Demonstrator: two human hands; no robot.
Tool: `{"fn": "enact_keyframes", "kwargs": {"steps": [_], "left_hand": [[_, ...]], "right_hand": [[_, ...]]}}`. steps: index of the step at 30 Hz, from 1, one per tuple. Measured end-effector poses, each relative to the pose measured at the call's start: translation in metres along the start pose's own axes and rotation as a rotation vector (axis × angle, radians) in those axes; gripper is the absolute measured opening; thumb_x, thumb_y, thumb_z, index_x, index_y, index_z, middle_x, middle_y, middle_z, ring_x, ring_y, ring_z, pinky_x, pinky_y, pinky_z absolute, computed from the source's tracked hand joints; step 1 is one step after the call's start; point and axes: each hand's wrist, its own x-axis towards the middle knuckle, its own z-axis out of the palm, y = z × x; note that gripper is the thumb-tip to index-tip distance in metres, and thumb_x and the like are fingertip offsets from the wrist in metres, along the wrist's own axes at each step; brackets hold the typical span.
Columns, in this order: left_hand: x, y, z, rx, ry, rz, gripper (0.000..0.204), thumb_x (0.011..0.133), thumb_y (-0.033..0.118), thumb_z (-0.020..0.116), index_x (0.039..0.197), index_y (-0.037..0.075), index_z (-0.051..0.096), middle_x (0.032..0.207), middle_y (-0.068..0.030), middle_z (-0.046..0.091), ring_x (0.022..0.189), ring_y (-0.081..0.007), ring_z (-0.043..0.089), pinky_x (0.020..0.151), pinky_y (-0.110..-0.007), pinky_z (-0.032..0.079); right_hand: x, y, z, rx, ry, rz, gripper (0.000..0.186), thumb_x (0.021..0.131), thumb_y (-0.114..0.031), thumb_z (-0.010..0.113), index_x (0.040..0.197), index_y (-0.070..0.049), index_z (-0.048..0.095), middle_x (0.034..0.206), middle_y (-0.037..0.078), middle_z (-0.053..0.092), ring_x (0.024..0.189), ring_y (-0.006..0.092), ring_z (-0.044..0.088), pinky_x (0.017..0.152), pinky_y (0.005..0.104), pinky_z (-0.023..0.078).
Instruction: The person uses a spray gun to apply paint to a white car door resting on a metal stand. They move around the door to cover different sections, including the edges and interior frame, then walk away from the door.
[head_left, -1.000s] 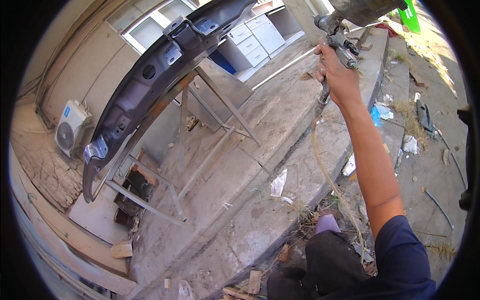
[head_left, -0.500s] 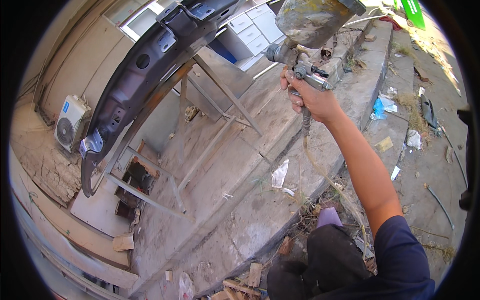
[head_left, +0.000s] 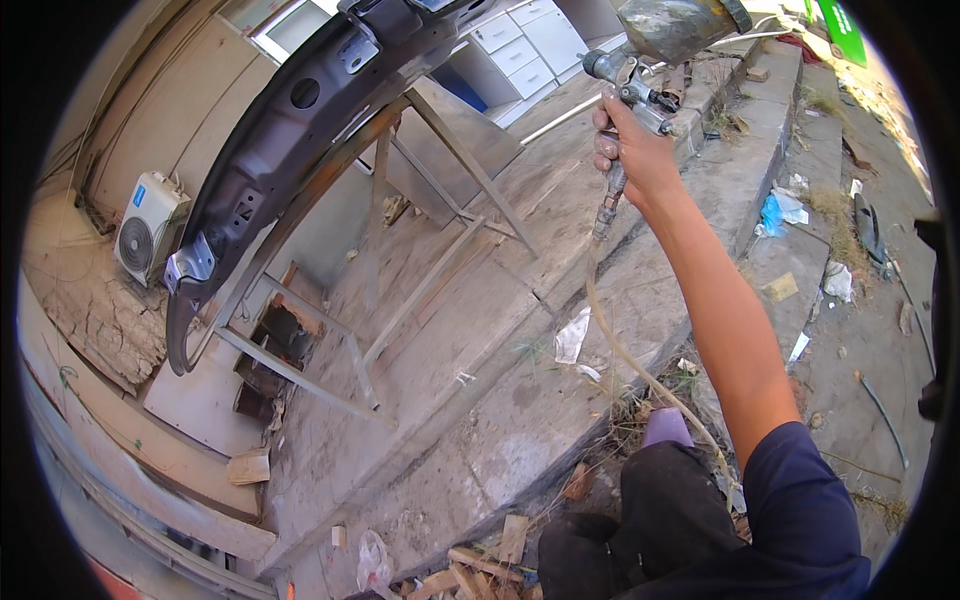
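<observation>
My right hand (head_left: pixel 638 150) is wrapped round the handle of a spray gun (head_left: pixel 632 88), held out ahead with the arm stretched. On top of the gun sits a paint-stained cup (head_left: pixel 675 28), partly cut off by the upper edge. A pale air hose (head_left: pixel 640 365) hangs from the handle and runs down past my knee. To the gun's left, and apart from it, a dark grey curved car body panel (head_left: pixel 265 150) with holes and brackets rests on a metal stand (head_left: pixel 455 150). My left hand is out of the picture.
Concrete steps (head_left: pixel 500 430) cross the middle, littered with paper scraps (head_left: pixel 572 337) and wood pieces (head_left: pixel 512 538). An air conditioner unit (head_left: pixel 150 225) stands by the left wall. White drawers (head_left: pixel 515 50) are behind the stand. A blue plastic scrap (head_left: pixel 772 214) lies at right.
My right hand and the spray gun have moved a little to the right, and the gun's handle has tilted. The whole view has shifted slightly; the panel remains on its stand.
</observation>
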Motion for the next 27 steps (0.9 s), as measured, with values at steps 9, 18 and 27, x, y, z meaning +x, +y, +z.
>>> {"fn": "enact_keyframes", "kwargs": {"steps": [9, 18, 27], "left_hand": [[-0.004, 0.007, -0.009, -0.020, -0.027, -0.037, 0.055, 0.111, 0.058, 0.051, 0.130, 0.011, 0.072, 0.114, -0.0311, 0.074, 0.105, -0.0514, 0.072, 0.090, -0.062, 0.056], [-0.004, 0.016, -0.023, -0.055, -0.057, -0.068, 0.057, 0.110, 0.060, 0.050, 0.131, 0.012, 0.073, 0.112, -0.0317, 0.075, 0.104, -0.0515, 0.073, 0.090, -0.062, 0.056], [-0.001, 0.024, -0.042, -0.094, -0.103, -0.105, 0.060, 0.110, 0.063, 0.050, 0.133, 0.013, 0.073, 0.109, -0.0322, 0.075, 0.103, -0.0515, 0.073, 0.090, -0.062, 0.057]], "right_hand": [[-0.083, 0.014, 0.024, 0.064, -0.442, 0.150, 0.025, 0.113, -0.033, 0.069, 0.124, -0.011, 0.066, 0.101, 0.001, 0.067, 0.062, 0.0049, 0.050, 0.052, 0.0254, 0.048], [-0.022, 0.085, 0.028, 0.097, -0.132, 0.052, 0.019, 0.113, -0.029, 0.068, 0.104, -0.012, 0.065, 0.086, -0.003, 0.060, 0.062, 0.0062, 0.049, 0.055, 0.0283, 0.046], [0.011, 0.116, 0.048, 0.153, 0.042, 0.030, 0.015, 0.111, -0.023, 0.070, 0.103, -0.011, 0.064, 0.089, -0.002, 0.062, 0.063, 0.0071, 0.047, 0.055, 0.0279, 0.043]]}}
